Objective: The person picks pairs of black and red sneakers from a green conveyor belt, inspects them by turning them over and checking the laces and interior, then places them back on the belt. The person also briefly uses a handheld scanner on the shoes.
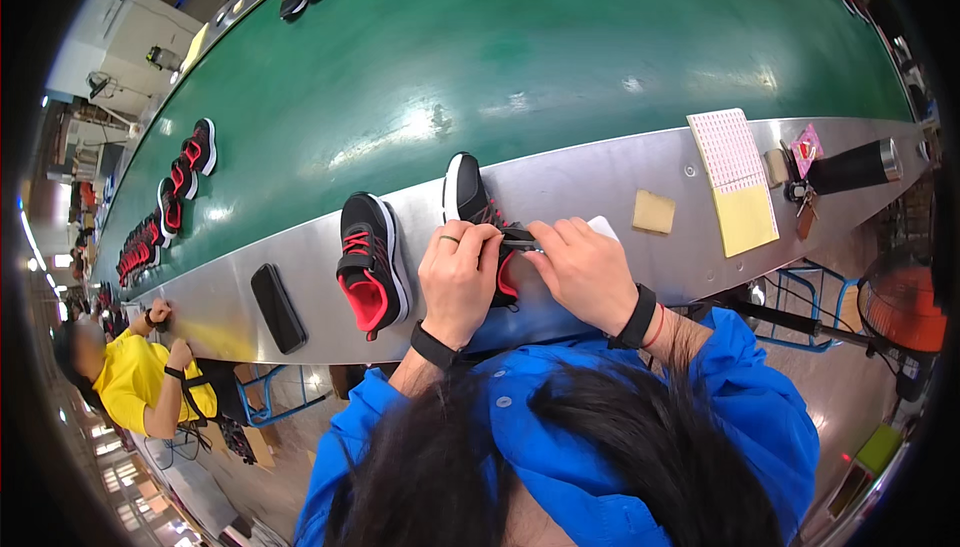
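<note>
A black mesh sneaker with red laces, a red lining and a white sole (370,267) stands upright on the brushed grey metal ledge (570,182), toe away from the person, its black strap lying across the instep; just right of it, and apart from it, is a second black-and-red sneaker with a white sole edge (465,187), largely hidden by the hands.

Both hands are to the right of the first sneaker, fingers closed in a pinch; the left hand (458,282) and the right hand (585,272) grip a narrow black strip (517,238) between them — probably the second sneaker's strap, though its join is covered. The work looks part-way: the first sneaker appears in order, while the second seems unfinished around its strap; how much is left there I cannot tell.

Left of the first sneaker lies a flat black phone (278,309); well to its right are a yellowish square pad (653,212), an open notepad with a yellow page (748,219) and a black cylindrical bottle with a metallic end (855,167); beyond it runs the glossy green belt (500,77), with a row of similar sneakers (170,202) to its far left; none of these blocks the hands — only the fingers themselves hide the strip.
</note>
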A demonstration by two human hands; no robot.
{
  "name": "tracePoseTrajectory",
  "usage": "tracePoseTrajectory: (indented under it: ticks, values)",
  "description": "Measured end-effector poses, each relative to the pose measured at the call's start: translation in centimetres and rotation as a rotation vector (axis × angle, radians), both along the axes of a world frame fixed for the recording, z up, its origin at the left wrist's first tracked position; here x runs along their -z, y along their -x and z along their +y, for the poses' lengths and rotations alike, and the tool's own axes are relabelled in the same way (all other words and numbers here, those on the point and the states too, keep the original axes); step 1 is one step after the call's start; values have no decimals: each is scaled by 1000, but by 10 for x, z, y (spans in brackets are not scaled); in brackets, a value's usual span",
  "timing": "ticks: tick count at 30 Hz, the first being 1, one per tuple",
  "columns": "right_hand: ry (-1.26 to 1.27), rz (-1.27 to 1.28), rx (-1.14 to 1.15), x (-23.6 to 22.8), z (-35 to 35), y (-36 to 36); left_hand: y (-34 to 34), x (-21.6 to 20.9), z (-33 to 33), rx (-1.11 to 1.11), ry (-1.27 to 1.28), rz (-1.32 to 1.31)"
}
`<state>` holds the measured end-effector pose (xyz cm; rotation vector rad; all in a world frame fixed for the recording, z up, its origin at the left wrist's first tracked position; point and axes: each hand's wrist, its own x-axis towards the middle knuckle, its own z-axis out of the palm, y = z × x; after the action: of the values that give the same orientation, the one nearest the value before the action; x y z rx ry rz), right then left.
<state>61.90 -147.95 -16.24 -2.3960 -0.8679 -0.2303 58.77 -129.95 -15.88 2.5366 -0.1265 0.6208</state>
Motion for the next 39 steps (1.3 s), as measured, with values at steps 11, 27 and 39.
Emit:
tracePoseTrajectory:
  ticks: [11, 27, 39]
  values:
    - [26, -71, -22, -2, 2, -10, 2, 4, 0, 22, -19, -48]
    - [-14, 96, 32, -13, 6, -4, 10, 3, 8, -61, 215, 0]
    - [190, -82, 396, 2, -15, -25, 118, -37, 143, -764, -373, 126]
